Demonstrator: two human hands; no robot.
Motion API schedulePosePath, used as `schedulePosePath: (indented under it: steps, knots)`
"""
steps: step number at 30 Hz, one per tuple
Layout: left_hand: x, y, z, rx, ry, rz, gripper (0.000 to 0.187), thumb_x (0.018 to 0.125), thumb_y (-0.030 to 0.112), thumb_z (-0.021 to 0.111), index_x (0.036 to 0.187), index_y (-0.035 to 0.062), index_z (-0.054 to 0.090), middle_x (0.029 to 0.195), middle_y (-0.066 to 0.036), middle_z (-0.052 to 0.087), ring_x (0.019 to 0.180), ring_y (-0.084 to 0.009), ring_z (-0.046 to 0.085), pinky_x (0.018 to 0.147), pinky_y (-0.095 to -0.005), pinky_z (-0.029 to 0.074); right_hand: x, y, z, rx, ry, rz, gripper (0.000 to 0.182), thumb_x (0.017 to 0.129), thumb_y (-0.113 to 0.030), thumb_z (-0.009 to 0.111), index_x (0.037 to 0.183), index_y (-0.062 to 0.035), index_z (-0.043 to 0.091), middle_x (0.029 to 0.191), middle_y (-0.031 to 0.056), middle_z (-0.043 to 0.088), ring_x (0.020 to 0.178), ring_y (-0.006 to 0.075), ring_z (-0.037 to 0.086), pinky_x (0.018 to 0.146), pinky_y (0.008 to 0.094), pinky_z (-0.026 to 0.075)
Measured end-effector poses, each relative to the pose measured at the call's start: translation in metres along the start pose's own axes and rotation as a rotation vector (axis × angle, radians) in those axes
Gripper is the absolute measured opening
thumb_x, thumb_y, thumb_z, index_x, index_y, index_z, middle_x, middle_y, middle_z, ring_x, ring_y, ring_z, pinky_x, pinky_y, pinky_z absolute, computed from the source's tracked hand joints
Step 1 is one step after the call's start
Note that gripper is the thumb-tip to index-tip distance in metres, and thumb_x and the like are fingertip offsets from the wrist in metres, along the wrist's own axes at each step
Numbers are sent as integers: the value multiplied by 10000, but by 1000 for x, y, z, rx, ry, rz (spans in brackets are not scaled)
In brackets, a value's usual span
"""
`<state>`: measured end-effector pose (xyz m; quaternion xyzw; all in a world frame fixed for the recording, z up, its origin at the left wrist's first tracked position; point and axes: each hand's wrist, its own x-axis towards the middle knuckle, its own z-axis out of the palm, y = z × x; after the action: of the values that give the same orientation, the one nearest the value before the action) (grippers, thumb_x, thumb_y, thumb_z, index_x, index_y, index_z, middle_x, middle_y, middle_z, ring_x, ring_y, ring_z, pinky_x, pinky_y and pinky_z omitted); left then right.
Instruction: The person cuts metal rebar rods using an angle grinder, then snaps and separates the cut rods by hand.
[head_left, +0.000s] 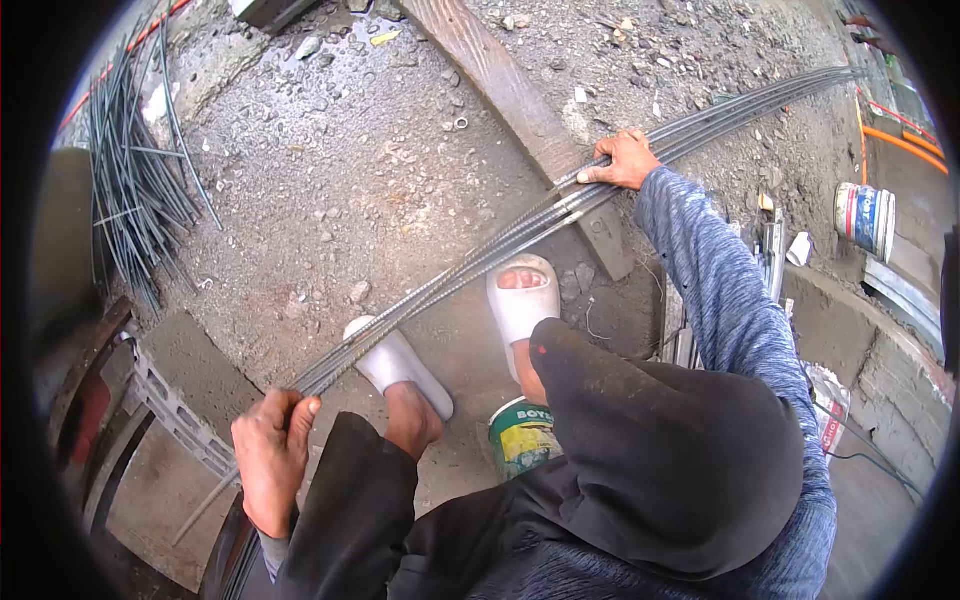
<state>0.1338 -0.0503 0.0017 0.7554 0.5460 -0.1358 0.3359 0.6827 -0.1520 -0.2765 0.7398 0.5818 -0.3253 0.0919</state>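
Note:
A bundle of long, thin ribbed steel bars (460, 268) runs diagonally across the view, from lower left to upper right, in front of my feet. My left hand (272, 450) is closed around its lower-left part, with the thumb lying along the bars. Farther up, my right hand (626, 160) grips the same bundle from above, fingers wrapped over it, close to a wooden plank (510, 95). Beyond the right hand the bars fan slightly apart toward the upper right. One bar end (205, 508) sticks out below my left hand.
More thin steel rods (140, 190) lie heaped at the left. A hollow concrete block (190, 375) stands near my left hand. Below me is a green-and-yellow paint bucket (524, 436); another white bucket (866, 220) is at the right. Gravel and rubble cover the ground (330, 170).

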Motion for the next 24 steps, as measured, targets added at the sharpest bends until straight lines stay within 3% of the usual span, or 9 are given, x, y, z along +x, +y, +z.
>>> schedulePosePath:
  steps: [3, 4, 7, 9, 12, 13, 14, 19, 24]
  knots:
    - [-23, 2, -21, 139, -16, 47, 239, 901, 202, 748, 859, -22, 676, 713, -240, 641, 651, -401, 646, 586, -437, 463, 3, 5, 7, -72, 72, -18, 792, 655, -835, 690, 1004, -130, 782, 940, 206, 726, 1035, 390, 667, 1013, 500, 403]
    - [-32, -10, -29, 128, -14, -61, 254, 897, 221, 750, 848, -19, 682, 711, -231, 647, 663, -407, 648, 598, -453, 469, -1, -4, -4, -68, -3, 33, 796, 653, -839, 683, 1053, -159, 787, 1016, 210, 729, 1109, 392, 644, 1031, 513, 404]
    - [-55, -47, -68, 352, -137, -219, 297, 900, 234, 719, 764, -17, 637, 658, -187, 585, 626, -357, 601, 624, -430, 448, -3, 1, 6, 14, 47, 21, 839, 637, -837, 692, 1118, -155, 784, 1123, 177, 733, 1243, 380, 581, 1118, 533, 313]
    - [-59, 32, -93, 223, -72, -213, 385, 962, 334, 688, 983, -49, 722, 847, -325, 650, 764, -470, 619, 682, -505, 480, -3, 1, 5, 46, 30, -14, 823, 634, -836, 695, 1084, -153, 788, 1110, 157, 740, 1216, 364, 592, 1123, 547, 288]
    - [-61, 48, -116, 436, -3, -82, 332, 938, 292, 706, 968, -38, 722, 855, -320, 650, 753, -459, 624, 664, -497, 488, -1, 3, 10, 118, 42, -41, 808, 627, -832, 704, 1032, -139, 792, 1054, 133, 750, 1146, 324, 605, 1120, 548, 239]
    - [-68, 50, -130, 485, 68, 129, 328, 939, 320, 693, 939, -5, 734, 840, -295, 665, 777, -441, 661, 641, -507, 499, -3, 6, 9, 115, 55, -29, 801, 627, -831, 705, 1023, -140, 794, 1040, 133, 752, 1146, 321, 605, 1115, 542, 242]
    - [-54, 103, -144, 547, 35, -123, 326, 954, 347, 663, 933, 31, 740, 835, -256, 680, 775, -422, 674, 602, -512, 492, -3, 5, 10, 111, 61, -26, 795, 627, -830, 706, 1013, -141, 796, 1027, 134, 754, 1145, 317, 604, 1110, 536, 246]
    - [-62, 206, -167, 824, 395, 398, 249, 922, 338, 680, 876, 99, 731, 812, -152, 699, 740, -363, 672, 659, -452, 510, 2, -2, 5, 54, 5, 11, 791, 606, -837, 709, 1000, -158, 806, 982, 142, 760, 1067, 327, 654, 1074, 520, 290]
    - [-44, 132, -164, 674, 210, 138, 246, 926, 317, 678, 920, 75, 719, 825, -171, 697, 806, -381, 675, 731, -463, 520, -4, -5, 4, 34, 43, -5, 807, 609, -838, 703, 1030, -157, 804, 988, 139, 763, 1072, 318, 672, 1041, 487, 323]
